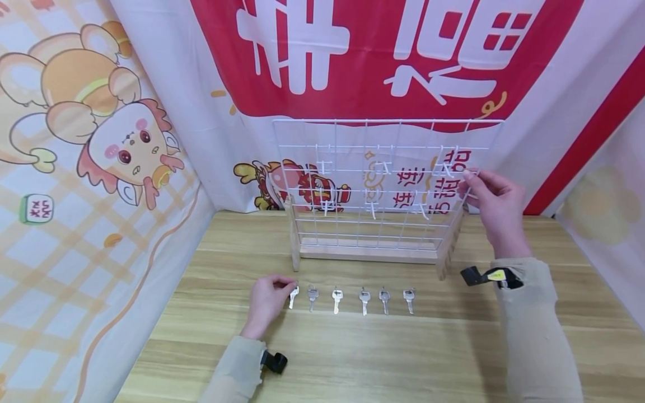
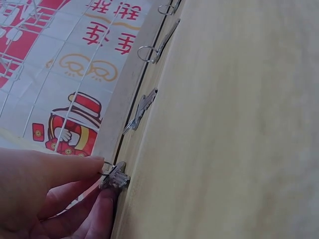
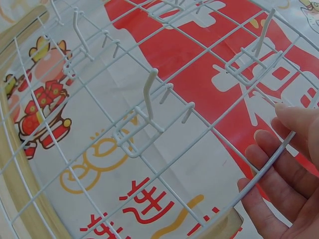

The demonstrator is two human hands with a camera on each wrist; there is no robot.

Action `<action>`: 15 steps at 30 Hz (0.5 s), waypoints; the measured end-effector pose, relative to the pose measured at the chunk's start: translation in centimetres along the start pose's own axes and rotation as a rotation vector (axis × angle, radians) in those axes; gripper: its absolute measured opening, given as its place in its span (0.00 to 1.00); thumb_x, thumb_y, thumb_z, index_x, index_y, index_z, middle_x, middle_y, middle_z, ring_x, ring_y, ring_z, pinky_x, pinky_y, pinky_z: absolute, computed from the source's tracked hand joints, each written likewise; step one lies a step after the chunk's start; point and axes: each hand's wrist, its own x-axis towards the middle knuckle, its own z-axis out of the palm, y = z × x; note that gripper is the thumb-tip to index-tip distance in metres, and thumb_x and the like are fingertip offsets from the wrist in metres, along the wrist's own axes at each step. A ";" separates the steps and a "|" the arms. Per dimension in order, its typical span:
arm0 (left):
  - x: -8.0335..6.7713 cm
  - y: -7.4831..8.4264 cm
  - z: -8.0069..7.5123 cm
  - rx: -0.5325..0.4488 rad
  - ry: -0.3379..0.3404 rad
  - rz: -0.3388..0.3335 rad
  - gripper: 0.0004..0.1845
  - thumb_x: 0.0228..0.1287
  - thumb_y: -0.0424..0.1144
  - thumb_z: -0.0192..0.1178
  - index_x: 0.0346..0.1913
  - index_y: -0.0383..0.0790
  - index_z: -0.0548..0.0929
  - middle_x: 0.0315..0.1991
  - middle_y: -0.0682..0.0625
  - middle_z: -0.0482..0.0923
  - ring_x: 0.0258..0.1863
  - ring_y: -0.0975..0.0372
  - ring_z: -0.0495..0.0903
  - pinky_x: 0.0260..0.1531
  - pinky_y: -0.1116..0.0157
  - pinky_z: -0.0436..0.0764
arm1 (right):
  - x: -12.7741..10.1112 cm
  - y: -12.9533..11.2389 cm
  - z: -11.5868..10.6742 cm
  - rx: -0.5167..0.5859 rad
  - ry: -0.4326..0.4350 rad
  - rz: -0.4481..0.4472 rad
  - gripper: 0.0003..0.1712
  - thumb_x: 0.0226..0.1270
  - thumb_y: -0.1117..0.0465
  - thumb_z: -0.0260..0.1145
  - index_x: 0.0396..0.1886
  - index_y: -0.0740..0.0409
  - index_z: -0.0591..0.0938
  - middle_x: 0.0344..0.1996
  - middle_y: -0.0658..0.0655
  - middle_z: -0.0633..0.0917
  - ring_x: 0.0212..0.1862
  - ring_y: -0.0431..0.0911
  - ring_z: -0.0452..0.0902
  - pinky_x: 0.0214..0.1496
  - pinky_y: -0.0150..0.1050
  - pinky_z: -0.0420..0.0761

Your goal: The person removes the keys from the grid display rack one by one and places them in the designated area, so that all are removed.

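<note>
At the left end of a row of silver keys, my left hand (image 1: 267, 302) pinches the leftmost key (image 1: 294, 296). The left wrist view shows thumb and fingertips at this key's ring and head (image 2: 115, 178), low against the wooden table. Several other keys, such as one in the middle (image 1: 337, 301), lie spaced out to its right, each with a small ring. My right hand (image 1: 496, 204) grips the right edge of a white wire grid rack (image 1: 368, 121), thumb on one side and fingers on the other. White hooks (image 3: 149, 94) stick out from the grid.
Wooden feet and a crossbar (image 1: 368, 253) support the upright grid behind the keys. Bare wood-grain table (image 1: 353, 358) lies in front of the row. A red and white printed cloth (image 1: 363, 45) hangs behind the rack, and a cartoon-patterned cloth (image 1: 75, 240) covers the left side.
</note>
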 end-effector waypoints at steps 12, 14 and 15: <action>0.2 0.1 0.0 0.004 -0.016 -0.002 0.03 0.61 0.36 0.74 0.36 0.41 0.90 0.32 0.53 0.86 0.29 0.62 0.82 0.29 0.65 0.82 | 0.2 -0.1 0.0 -0.006 0.004 0.020 0.31 0.58 0.44 0.76 0.60 0.50 0.86 0.49 0.57 0.86 0.49 0.45 0.84 0.45 0.30 0.83; 0.1 0.2 0.0 0.003 -0.017 0.003 0.03 0.61 0.35 0.73 0.36 0.41 0.90 0.32 0.52 0.86 0.29 0.62 0.82 0.29 0.65 0.82 | 0.2 0.0 0.0 -0.005 0.006 0.019 0.31 0.58 0.44 0.76 0.60 0.50 0.86 0.48 0.57 0.86 0.49 0.45 0.84 0.45 0.30 0.83; 0.2 0.1 -0.1 0.005 -0.017 0.003 0.03 0.61 0.35 0.73 0.36 0.41 0.90 0.32 0.52 0.86 0.29 0.62 0.82 0.28 0.65 0.82 | 0.1 0.0 0.0 -0.005 0.006 0.019 0.31 0.58 0.44 0.76 0.60 0.50 0.86 0.48 0.57 0.86 0.49 0.45 0.84 0.45 0.30 0.83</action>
